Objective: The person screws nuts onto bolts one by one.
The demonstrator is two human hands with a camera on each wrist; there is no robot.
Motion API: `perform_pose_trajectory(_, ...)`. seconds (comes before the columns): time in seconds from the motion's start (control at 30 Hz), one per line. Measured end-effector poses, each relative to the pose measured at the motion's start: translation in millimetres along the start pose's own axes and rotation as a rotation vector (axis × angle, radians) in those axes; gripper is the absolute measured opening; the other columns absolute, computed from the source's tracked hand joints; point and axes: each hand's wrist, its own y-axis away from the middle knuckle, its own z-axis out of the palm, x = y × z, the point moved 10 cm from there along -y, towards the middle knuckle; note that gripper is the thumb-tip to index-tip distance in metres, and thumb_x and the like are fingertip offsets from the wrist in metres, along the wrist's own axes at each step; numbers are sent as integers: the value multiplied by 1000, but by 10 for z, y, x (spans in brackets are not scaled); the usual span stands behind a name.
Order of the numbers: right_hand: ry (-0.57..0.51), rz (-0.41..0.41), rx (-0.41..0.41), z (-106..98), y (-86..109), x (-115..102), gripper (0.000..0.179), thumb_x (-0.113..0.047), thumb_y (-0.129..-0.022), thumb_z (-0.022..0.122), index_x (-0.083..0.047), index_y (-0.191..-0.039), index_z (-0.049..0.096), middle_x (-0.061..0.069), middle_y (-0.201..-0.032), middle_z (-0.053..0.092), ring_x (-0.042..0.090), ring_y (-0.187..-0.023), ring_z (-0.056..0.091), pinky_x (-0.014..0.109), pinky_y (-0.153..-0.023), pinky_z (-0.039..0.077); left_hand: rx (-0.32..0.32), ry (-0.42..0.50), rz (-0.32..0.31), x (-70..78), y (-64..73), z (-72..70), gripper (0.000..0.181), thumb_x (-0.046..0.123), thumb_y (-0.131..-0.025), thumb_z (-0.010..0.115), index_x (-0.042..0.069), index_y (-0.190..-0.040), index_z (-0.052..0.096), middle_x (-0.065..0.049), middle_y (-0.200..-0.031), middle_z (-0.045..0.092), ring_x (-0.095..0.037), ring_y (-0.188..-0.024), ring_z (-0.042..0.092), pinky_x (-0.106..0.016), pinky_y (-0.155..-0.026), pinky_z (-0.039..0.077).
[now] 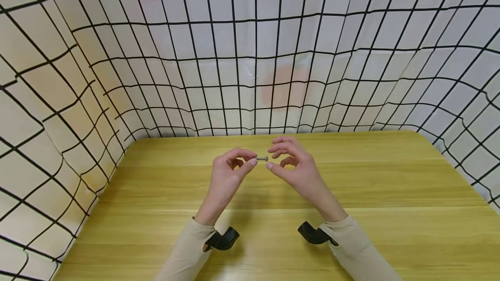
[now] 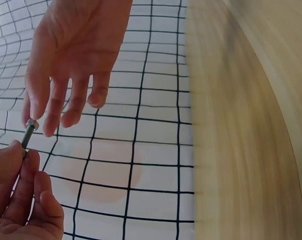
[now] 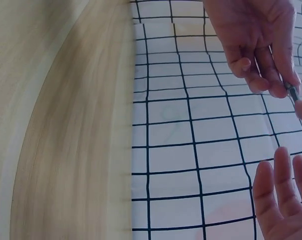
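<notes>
Bolt (image 1: 262, 158) in left grip (image 1: 229, 171), inside table edges (image 1: 351, 134)

Over the bench (image 1: 156, 203), a bolt (image 1: 262, 158) has its left end in the left hand (image 1: 230, 170) and its right end just beside the right hand (image 1: 298, 166). A curtain (image 1: 244, 69) borders the bench's far, left and right sides.

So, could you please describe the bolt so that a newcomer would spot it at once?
Over the wooden table, look between the left hand and right hand. There is the bolt, pinched at one end by the left hand, its wider end pointing toward the right. Unlike the black wrist devices, it is slim, grey and metallic.
</notes>
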Motion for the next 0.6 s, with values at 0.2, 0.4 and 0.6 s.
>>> perform_pose_trajectory(0.2,18,-59,27,-5,8,-286,17,8,-84,71,2,-99,66,13,-124,50,19,-104,50,30,-73,50,1,17,28,-32,-2,-3,10,9,-90,73,3,-97,74,-6,-91,68,-22,-85,58,-35,-74,45)
perform_pose_trajectory(0.4,35,-50,24,-7,20,-288,11,7,-87,69,1,-96,69,10,-115,56,18,-106,53,34,-77,51,-3,13,39,-10,1,-5,8,9,-90,73,4,-96,74,-4,-89,67,-21,-82,58,-31,-71,46)
perform_pose_trajectory(0.6,22,-27,8,4,22,-241,10,5,-88,69,0,-97,69,9,-113,59,18,-107,54,35,-80,51,2,17,32,-5,4,-12,6,8,-90,72,6,-96,74,-3,-90,68,-20,-83,59,-28,-70,46)
